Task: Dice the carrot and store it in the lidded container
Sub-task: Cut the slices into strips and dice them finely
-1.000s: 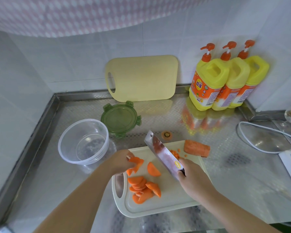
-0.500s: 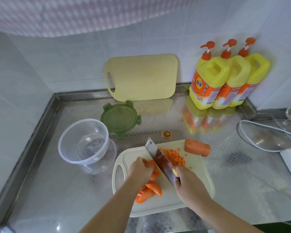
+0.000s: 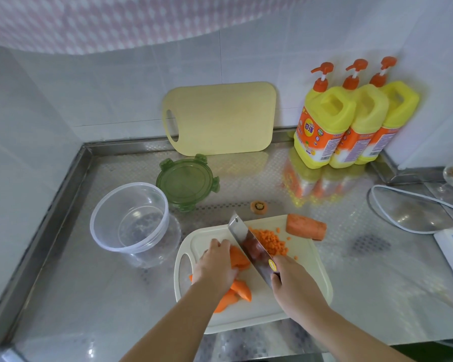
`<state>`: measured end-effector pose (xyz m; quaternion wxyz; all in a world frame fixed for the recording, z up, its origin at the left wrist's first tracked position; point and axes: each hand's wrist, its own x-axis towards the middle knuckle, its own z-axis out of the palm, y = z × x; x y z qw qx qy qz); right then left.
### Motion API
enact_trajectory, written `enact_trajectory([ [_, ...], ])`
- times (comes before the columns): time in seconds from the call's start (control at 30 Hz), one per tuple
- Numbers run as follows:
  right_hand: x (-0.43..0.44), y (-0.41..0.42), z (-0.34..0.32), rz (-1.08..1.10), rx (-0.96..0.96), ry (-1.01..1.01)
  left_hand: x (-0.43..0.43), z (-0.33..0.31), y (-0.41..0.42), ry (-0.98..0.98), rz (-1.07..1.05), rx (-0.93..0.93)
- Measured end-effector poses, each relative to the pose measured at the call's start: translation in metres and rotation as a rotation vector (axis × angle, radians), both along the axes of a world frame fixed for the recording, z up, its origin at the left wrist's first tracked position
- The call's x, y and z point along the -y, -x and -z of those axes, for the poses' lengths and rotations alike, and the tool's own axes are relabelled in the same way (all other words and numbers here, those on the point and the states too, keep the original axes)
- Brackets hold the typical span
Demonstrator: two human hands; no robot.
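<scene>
Steel surface (image 3: 377, 283): white cutting board (image 3: 298, 296) at near edge. Clear container (image 3: 110, 246) left of board, uncovered; green lid (image 3: 186, 182) just behind it. Right hand (image 3: 293, 283): fingers wrapped round cleaver (image 3: 249, 244) handle, blade down on board. Left hand (image 3: 215, 265): fingers curled, pinning carrot slices (image 3: 239, 259) against blade's left side. Carrot chunk (image 3: 306, 226) at board's far right corner. Diced carrot (image 3: 271, 240) heaped right of blade.

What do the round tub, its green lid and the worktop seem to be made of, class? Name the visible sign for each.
Tub: clear, probably plastic, glossy; the worktop shows through its wall.
Lid: translucent green plastic, with moulded clip tabs round its edge.
Worktop: likely stainless steel, embossed in a fine pattern; it mirrors the yellow bottles.
</scene>
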<state>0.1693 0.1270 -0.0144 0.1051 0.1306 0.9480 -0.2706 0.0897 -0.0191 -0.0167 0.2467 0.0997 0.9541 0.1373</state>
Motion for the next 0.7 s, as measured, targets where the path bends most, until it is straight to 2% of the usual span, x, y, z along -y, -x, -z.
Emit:
enact_trajectory([
  [0.13, -0.001, 0.000, 0.002, -0.006, -0.008, 0.006, 0.008, -0.001, -0.001, 0.015, -0.090, -0.009],
  [0.3, 0.001, 0.003, 0.001, -0.004, -0.013, 0.014, 0.018, 0.005, 0.001, 0.140, -0.039, -0.101],
  [0.43, 0.001, 0.001, 0.002, -0.015, -0.007, 0.023, 0.016, 0.007, 0.003, 0.064, -0.003, -0.049],
  [0.6, 0.000, -0.003, -0.001, -0.031, 0.003, 0.009, 0.008, 0.009, 0.007, 0.126, 0.118, -0.105],
  [0.7, -0.002, -0.007, -0.004, -0.045, 0.009, 0.000, 0.005, 0.009, 0.014, 0.035, 0.137, -0.061],
])
